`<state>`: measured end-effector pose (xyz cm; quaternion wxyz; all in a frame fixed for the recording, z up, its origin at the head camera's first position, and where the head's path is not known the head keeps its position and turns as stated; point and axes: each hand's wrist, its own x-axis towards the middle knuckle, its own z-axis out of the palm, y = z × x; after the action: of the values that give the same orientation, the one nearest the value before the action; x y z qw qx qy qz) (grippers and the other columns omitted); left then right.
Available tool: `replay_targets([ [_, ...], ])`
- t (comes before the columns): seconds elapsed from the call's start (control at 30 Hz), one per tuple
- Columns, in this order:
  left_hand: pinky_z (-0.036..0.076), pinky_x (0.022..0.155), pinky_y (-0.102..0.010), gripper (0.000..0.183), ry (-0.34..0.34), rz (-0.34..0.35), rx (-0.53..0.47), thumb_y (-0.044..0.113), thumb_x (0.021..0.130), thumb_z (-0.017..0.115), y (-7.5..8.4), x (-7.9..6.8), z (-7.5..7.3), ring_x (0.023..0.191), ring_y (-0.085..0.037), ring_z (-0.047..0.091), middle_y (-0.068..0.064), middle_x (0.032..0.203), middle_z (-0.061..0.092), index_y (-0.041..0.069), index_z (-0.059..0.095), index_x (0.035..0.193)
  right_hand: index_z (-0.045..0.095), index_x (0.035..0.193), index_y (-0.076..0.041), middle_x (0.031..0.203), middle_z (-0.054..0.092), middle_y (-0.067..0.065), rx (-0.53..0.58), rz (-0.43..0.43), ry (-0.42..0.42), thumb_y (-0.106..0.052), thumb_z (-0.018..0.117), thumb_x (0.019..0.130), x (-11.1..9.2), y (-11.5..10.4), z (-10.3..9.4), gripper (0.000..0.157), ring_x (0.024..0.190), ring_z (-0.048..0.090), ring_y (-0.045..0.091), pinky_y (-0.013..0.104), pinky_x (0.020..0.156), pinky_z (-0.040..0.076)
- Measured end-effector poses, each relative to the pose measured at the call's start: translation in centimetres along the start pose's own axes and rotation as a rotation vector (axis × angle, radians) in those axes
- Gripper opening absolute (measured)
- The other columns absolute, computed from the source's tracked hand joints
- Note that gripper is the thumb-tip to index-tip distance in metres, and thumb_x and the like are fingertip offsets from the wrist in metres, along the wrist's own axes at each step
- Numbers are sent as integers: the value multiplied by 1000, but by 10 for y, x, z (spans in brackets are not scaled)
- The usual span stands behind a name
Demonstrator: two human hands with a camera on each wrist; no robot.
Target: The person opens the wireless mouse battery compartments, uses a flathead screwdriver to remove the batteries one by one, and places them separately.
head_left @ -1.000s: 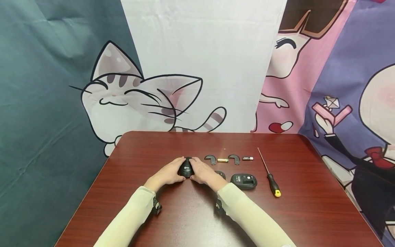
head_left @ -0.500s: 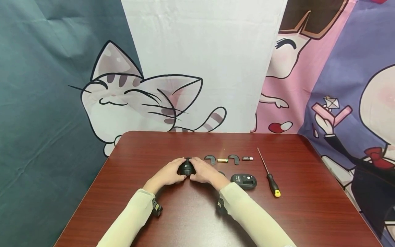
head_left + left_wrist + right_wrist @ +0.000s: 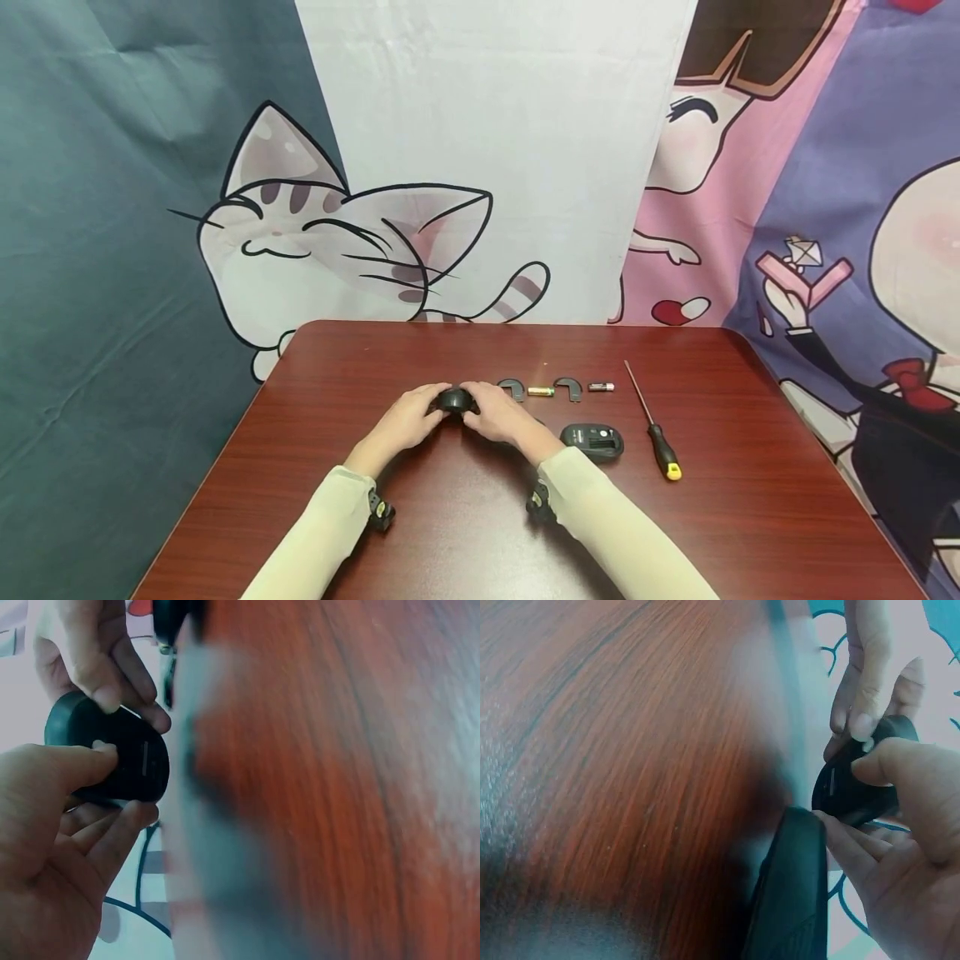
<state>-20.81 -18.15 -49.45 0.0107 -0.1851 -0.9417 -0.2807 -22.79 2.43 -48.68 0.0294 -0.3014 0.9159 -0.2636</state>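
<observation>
A black computer mouse (image 3: pixel 455 400) is between my two hands near the middle of the table. My left hand (image 3: pixel 408 417) grips it from the left, the thumb lying across its dark face (image 3: pixel 131 780) in the left wrist view and the fingers underneath. From the other side my right hand (image 3: pixel 497 414) holds the same mouse between thumb and fingers, as the right wrist view also shows on the mouse (image 3: pixel 847 795). Just right of my right forearm lies a second mouse (image 3: pixel 592 442), underside up, its battery bay uncovered.
Two curved black covers (image 3: pixel 512 388) and two small batteries (image 3: pixel 541 391) lie in a row behind my right hand. A screwdriver (image 3: pixel 662 450) with a black and yellow handle lies at the right. Another dark item's edge (image 3: pixel 540 423) peeks out beside my right wrist.
The held mouse has tilted between my hands, so its logo has gone from sight in the head view. Both hands have shifted slightly with it; the things on the table stay put.
</observation>
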Motion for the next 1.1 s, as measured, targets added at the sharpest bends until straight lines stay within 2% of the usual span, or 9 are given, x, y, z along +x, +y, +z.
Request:
replay_targets([
  [0.17,56,96,-46,32,82,36,-49,24,98,68,8,-3,-6,113,-23,66,-6,125,68,18,63,130,63,130,-13,120,70,6,14,14,74,-21,66,97,-4,-6,-8,34,105,67,19,37,90,57],
  [0.33,58,88,-41,30,109,33,-99,26,100,66,18,-12,-14,100,-16,68,1,119,69,23,63,129,65,124,-19,102,72,-2,54,22,104,-30,67,98,-11,-12,-15,28,86,66,11,30,75,56],
  [0.47,59,86,-41,36,136,6,-145,28,100,65,26,-21,-18,98,-17,69,0,119,68,19,61,135,64,125,-17,92,69,-6,132,12,117,-34,66,99,-20,-17,-21,31,76,62,7,26,68,52],
  [0.6,60,88,-40,39,156,1,-233,30,101,64,36,-27,-18,100,-18,69,-2,117,67,14,61,136,62,126,-12,88,67,-7,209,12,126,-35,66,99,-31,-22,-27,36,72,60,5,26,67,52],
  [0.7,59,84,-36,36,160,-3,-305,30,101,63,43,-30,-18,96,-16,67,0,107,66,12,62,133,62,125,-11,85,66,-8,250,19,124,-37,66,99,-39,-24,-30,37,71,60,4,26,67,52],
  [0.87,51,69,-27,33,146,-13,-403,29,101,64,54,-36,-18,80,-14,59,2,89,61,12,63,129,60,125,-11,81,67,-8,331,33,112,-36,66,99,-51,-27,-35,37,70,66,7,27,67,55],
  [0.97,53,70,-24,36,123,8,-473,26,101,63,59,-39,-16,83,-12,64,-1,95,69,9,61,132,58,128,-9,81,70,-6,411,50,98,-36,65,100,-58,-27,-37,40,71,71,14,27,66,58],
  [1.1,59,77,-23,42,59,30,-609,21,102,62,65,-43,-12,101,-17,71,-13,116,72,2,54,139,57,130,-6,79,72,-4,478,69,96,-37,65,100,-66,-26,-39,43,69,73,22,26,60,57],
])
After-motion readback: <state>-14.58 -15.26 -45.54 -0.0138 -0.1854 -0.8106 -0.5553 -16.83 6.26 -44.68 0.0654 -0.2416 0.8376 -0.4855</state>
